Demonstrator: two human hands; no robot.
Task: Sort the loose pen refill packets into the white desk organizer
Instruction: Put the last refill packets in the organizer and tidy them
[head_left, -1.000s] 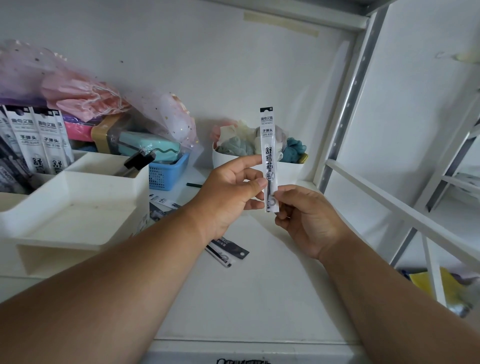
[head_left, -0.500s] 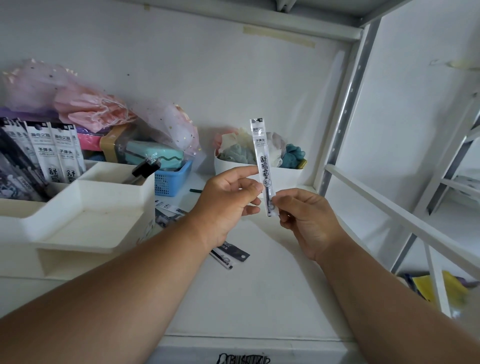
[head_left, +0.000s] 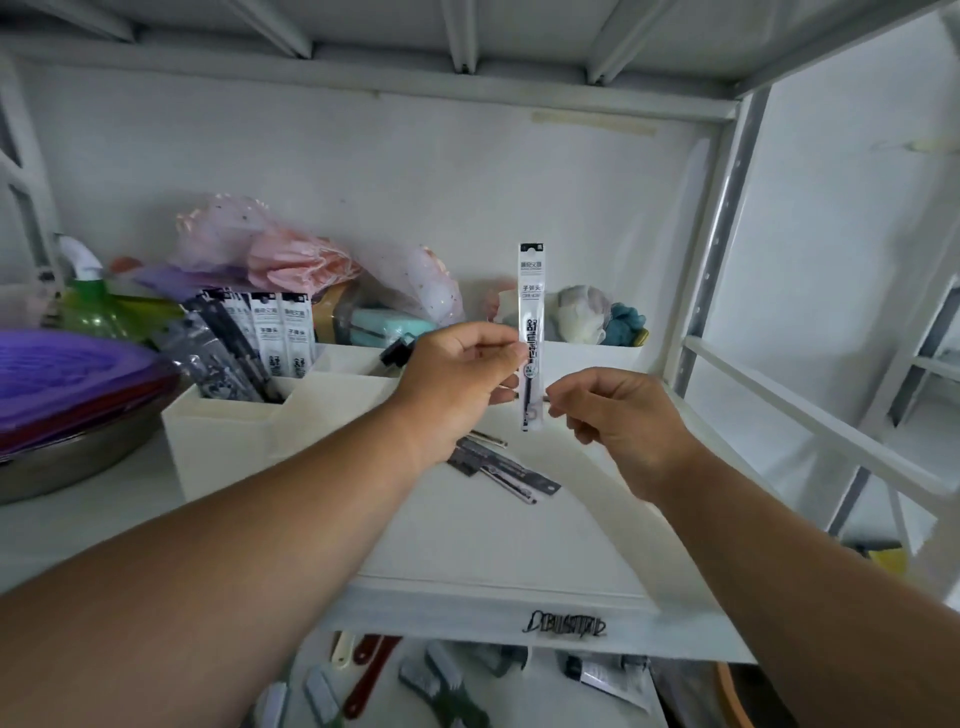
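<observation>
My left hand (head_left: 457, 384) pinches a white pen refill packet (head_left: 531, 291) at its middle and holds it upright above the shelf. Just to the right of the packet's lower end is my right hand (head_left: 618, 415), fingers loosely curled and holding nothing. The white desk organizer (head_left: 234, 431) stands at the left of the shelf, with several refill packets (head_left: 280, 332) upright in its back compartments. More loose packets (head_left: 501, 465) lie flat on the shelf below my hands.
A metal bowl (head_left: 67, 457) with a purple lid sits far left, a green bottle (head_left: 88, 301) behind it. Pink bags (head_left: 291, 260) and a white tub (head_left: 592, 353) line the back wall. A metal shelf post (head_left: 711, 249) stands right. Tools lie on the lower shelf (head_left: 415, 680).
My right hand has let go of the packet's lower end and moved slightly right. The view has pulled back and shifted, and the organizer now sits closer to my left hand.
</observation>
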